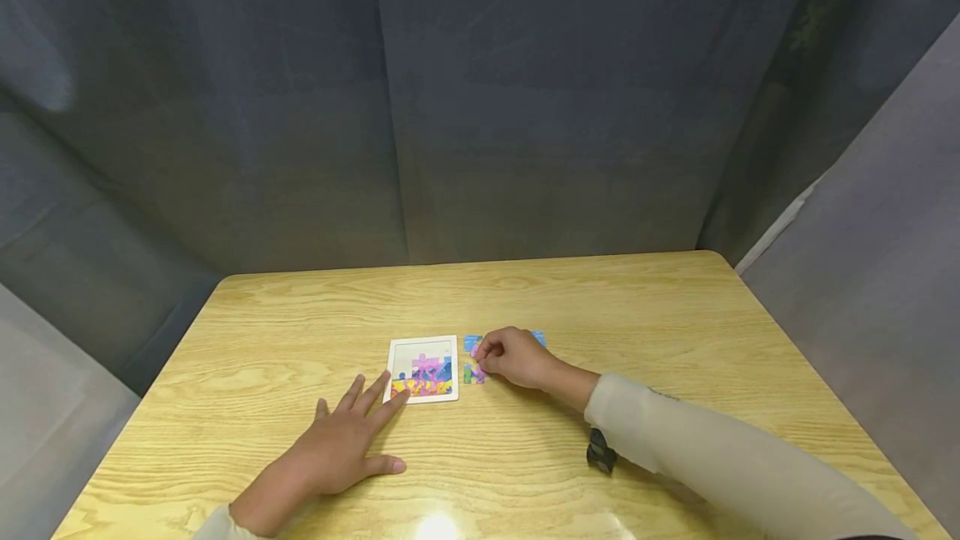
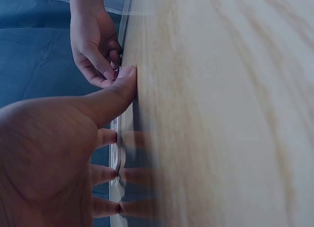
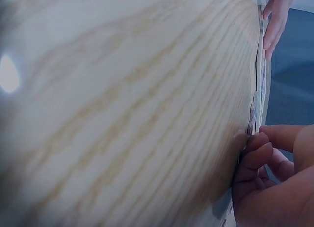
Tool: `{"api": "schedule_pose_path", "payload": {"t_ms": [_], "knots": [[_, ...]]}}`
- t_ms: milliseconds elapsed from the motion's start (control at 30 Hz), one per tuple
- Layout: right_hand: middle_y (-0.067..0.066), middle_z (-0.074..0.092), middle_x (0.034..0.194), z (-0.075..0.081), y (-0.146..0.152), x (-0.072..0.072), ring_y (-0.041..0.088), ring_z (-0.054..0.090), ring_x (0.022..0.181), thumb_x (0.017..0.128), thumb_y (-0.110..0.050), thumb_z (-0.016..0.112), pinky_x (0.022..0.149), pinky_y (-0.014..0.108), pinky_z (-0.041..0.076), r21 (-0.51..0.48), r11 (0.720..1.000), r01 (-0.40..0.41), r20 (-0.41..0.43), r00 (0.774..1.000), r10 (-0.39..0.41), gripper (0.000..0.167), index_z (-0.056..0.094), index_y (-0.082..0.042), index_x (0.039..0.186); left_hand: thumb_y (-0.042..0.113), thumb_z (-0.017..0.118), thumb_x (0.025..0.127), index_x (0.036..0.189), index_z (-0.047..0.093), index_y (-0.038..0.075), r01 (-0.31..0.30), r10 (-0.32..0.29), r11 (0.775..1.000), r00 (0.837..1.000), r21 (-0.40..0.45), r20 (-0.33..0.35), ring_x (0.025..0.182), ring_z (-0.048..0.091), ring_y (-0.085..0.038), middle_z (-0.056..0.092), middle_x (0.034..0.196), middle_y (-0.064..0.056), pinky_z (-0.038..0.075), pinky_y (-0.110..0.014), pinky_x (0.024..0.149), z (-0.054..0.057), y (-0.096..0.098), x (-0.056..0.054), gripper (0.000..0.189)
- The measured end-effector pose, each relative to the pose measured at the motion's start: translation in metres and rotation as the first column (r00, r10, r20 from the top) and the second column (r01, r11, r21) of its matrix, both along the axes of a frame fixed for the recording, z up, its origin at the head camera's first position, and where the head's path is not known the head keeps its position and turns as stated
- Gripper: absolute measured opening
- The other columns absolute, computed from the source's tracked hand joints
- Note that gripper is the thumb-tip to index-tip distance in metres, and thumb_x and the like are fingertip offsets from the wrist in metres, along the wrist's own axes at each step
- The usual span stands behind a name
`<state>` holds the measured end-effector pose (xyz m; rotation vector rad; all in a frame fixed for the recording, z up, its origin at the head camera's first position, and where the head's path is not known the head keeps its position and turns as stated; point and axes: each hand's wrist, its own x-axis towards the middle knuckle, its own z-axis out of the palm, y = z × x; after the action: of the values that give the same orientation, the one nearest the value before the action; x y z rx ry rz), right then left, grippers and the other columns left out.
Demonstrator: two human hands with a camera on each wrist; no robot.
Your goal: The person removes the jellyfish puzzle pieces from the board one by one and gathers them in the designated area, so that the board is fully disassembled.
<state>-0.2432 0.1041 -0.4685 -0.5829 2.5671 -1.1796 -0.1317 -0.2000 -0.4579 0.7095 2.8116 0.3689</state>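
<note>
A white-framed jigsaw puzzle (image 1: 423,340) lies on the table, its lower part filled with pink, blue and yellow pieces and its upper part bare. My left hand (image 1: 341,444) is spread flat, fingertips resting on the frame's lower left corner and the thumb out to the side. Just right of the frame, my right hand (image 1: 513,357) pinches a small pink puzzle piece (image 1: 476,350) with thumb and forefinger, low over the loose pieces. In the right wrist view, the right fingers (image 3: 255,156) are curled close to the tabletop. The hand partly hides the pieces beneath it.
Several loose puzzle pieces (image 1: 468,375) lie around the right hand, with a blue one (image 1: 538,337) behind it. The wooden table (image 1: 300,315) ends at a dark curtain (image 1: 525,148). A black strap (image 1: 600,451) hangs under the right sleeve.
</note>
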Motion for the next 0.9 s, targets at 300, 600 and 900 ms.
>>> {"api": "schedule_pose_path", "payload": {"t_ms": [300,600,900], "knots": [[-0.002,0.069,0.084,0.0,-0.002,-0.002,0.012,0.058,0.075,0.096,-0.005,0.07,0.072,0.028,0.05,-0.006,1.0,0.008,0.017,1.0,-0.008,0.005,0.074,-0.007,0.097,0.068,0.064,0.089,0.164,0.028,0.026,-0.007,0.007,1.0,1.0,-0.001,0.008,0.153,0.013,-0.054,0.013,0.172,-0.014,0.02,-0.09,0.097,0.0,0.0,0.0,0.093],[0.005,0.067,0.082,0.003,-0.011,-0.002,0.014,0.06,0.07,0.097,-0.004,0.07,0.063,0.023,0.051,-0.065,0.998,-0.008,0.068,0.998,0.012,0.003,0.073,-0.003,0.098,0.067,0.064,0.089,0.164,0.029,0.026,-0.011,0.011,1.0,1.0,0.001,0.017,0.154,0.012,-0.054,0.012,0.172,-0.014,0.019,-0.09,0.098,0.002,0.001,0.0,0.092],[0.004,0.065,0.083,0.003,-0.026,-0.002,0.015,0.058,0.063,0.099,-0.005,0.068,0.059,0.021,0.051,-0.097,0.994,-0.051,0.086,0.995,0.059,0.005,0.071,-0.003,0.101,0.067,0.064,0.089,0.164,0.028,0.025,-0.008,0.008,1.0,1.0,0.001,0.02,0.153,0.013,-0.054,0.012,0.172,-0.015,0.02,-0.09,0.098,0.003,0.001,0.0,0.093]]}}
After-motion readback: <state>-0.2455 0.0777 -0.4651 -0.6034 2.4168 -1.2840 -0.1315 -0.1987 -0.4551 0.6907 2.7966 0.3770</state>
